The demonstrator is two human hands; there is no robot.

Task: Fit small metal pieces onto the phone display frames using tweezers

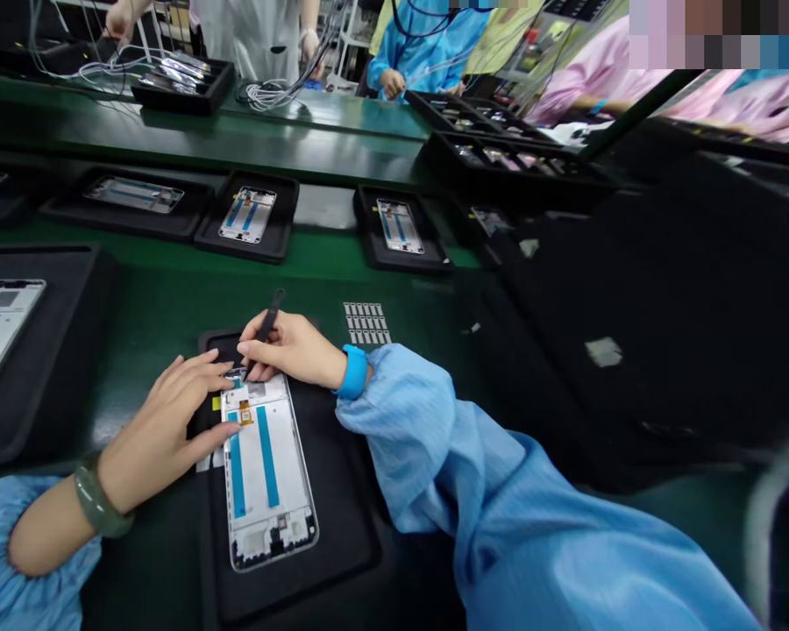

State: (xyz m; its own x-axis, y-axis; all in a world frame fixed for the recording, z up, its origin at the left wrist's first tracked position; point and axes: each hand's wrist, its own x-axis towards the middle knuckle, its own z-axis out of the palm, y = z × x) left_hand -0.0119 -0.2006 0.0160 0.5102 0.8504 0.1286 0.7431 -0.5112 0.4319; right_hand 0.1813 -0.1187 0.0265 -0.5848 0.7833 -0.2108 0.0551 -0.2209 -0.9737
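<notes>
My right hand [289, 349] grips black tweezers [267, 326], with their tips down at the top end of a white-and-silver phone frame [266, 473]. The frame has blue strips and lies on a black tray [348, 543]. My left hand [164, 419] rests on the frame's upper end, its thumb close to a small orange flex cable [245, 412]. The fingers partly hide that end of the frame, and the tweezer tips are hard to see.
A sheet of small grey labels [366, 322] lies beyond my right hand. Black trays with phone frames [247, 216] stand along the green bench, with another frame [0, 324] at far left. Co-workers in smocks [421, 44] work across the bench.
</notes>
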